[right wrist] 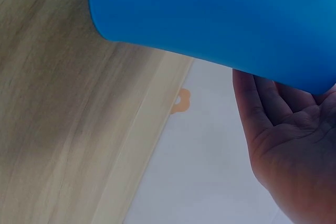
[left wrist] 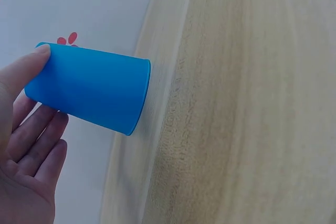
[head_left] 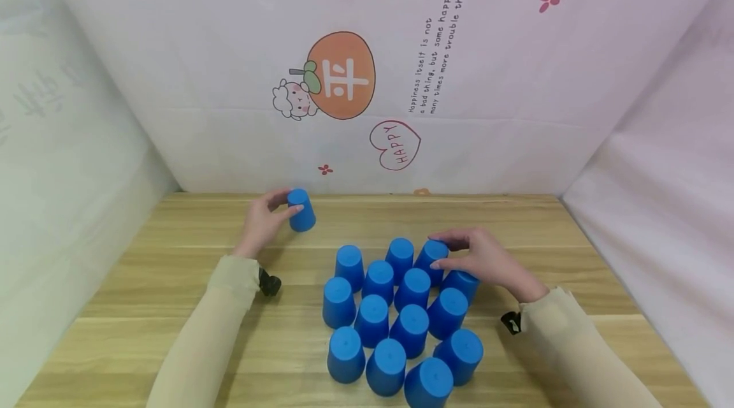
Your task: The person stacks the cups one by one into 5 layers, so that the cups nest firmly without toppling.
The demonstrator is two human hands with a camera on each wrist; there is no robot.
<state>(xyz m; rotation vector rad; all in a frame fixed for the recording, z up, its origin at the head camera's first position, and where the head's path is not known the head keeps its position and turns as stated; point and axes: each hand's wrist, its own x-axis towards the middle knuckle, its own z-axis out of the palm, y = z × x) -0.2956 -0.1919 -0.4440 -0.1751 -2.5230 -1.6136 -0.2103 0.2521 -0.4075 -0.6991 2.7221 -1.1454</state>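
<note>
One blue cup [head_left: 301, 219] (off alone) is pinched by the left-hand grip [head_left: 266, 219]; the right-hand grip [head_left: 480, 257] pinches a clustered cup [head_left: 431, 253].

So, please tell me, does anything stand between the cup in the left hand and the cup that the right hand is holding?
Yes: an upside-down blue cup stands in the way, just left of the gripped cup in the right hand. One more cup, farther left, stands near that path.

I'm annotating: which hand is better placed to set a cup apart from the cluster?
Likely the left hand, holding a lone cup; the right hand grips an edge cup in the cluster.
</note>
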